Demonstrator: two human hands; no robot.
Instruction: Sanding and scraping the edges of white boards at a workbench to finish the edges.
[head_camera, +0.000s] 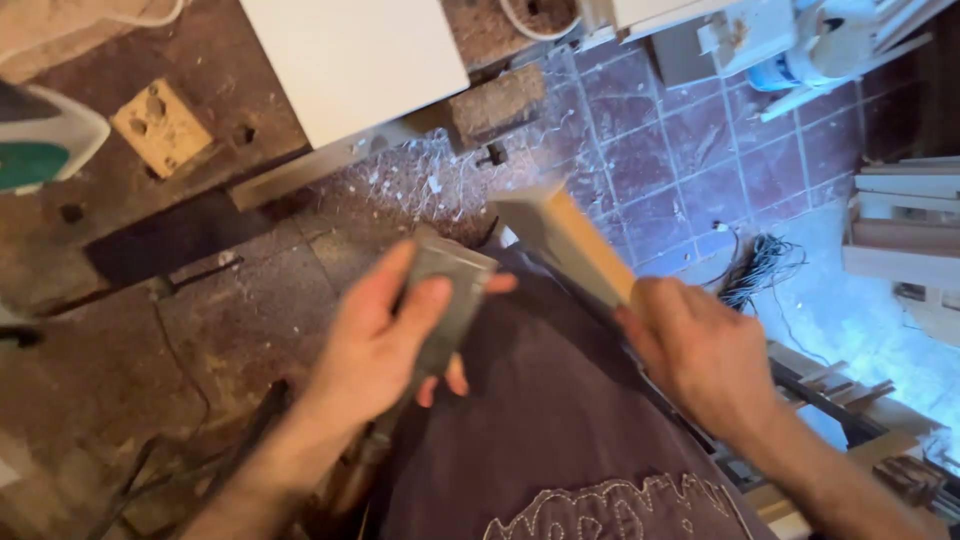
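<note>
My left hand (385, 335) grips a small grey block (452, 300), likely a sanding block, held in front of my dark shirt. My right hand (700, 350) holds the near end of a long pale wooden piece (565, 235) that points up and to the left, its far end blurred. The grey block sits just left of the wooden piece, a small gap between them. Both hands are above my lap, beside a worn workbench (200, 330).
A white board (350, 60) lies across the bench top. A tan square block (160, 125) rests at upper left. Wood shavings litter the purple tiled floor (680, 150). A coiled dark cable (760, 270) and stacked wooden parts (900, 230) lie to the right.
</note>
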